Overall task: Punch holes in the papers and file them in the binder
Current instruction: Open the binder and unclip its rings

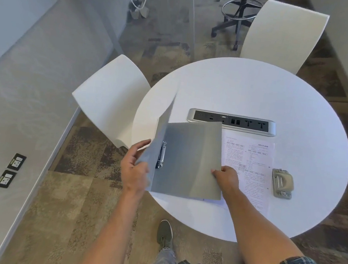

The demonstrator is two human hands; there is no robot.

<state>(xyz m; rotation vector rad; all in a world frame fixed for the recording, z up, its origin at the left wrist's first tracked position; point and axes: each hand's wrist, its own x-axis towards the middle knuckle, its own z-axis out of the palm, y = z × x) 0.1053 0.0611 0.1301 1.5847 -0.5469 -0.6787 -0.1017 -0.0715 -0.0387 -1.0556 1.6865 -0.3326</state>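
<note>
Both hands, left hand (pixel 133 166) and right hand (pixel 226 176), grasp the open binder (pixel 187 160) at the desk (pixel 257 93) near edge; it may slip off.

both arms reach forward, left hand (pixel 134 168) and right hand (pixel 227 176) curled.

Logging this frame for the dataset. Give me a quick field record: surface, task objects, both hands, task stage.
surface: round white table with a built-in power and data strip
binder: grey binder, open, empty metal rings showing
papers: printed papers flat on the table, right of the binder, partly under it
punch: hole punch right of the papers, untouched
left hand: left hand holding the raised cover
right hand: right hand on the binder's right edge
seating: two white chairs
stage: nothing filed yet
</note>
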